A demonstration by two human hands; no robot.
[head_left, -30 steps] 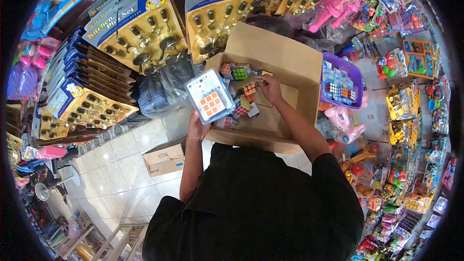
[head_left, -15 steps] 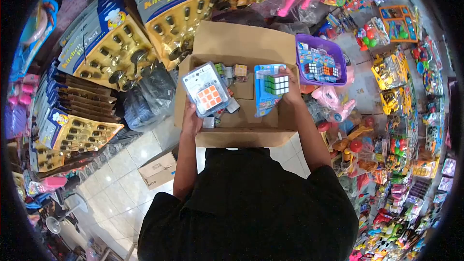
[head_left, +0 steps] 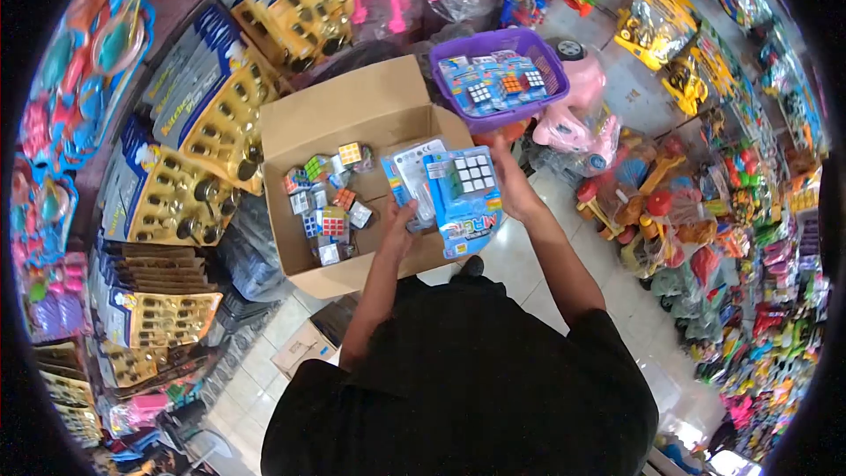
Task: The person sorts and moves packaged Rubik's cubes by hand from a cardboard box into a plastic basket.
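Above a cardboard box (head_left: 352,115) (loose cubes inside), two carded cube packs are gripped: blue pack (head_left: 465,198) by right hand (head_left: 513,183), white pack (head_left: 412,178) by left hand (head_left: 398,222).

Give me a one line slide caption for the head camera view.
Both hands hold packaged puzzle cubes, left hand and right hand, over an open cardboard box.

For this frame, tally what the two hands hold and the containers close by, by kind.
Carded cube packs in hand: 2, the blue pack in the right hand and the pale pack in the left hand
Cardboard boxes: 1, the open box
Purple baskets: 1, the basket
Total: 4
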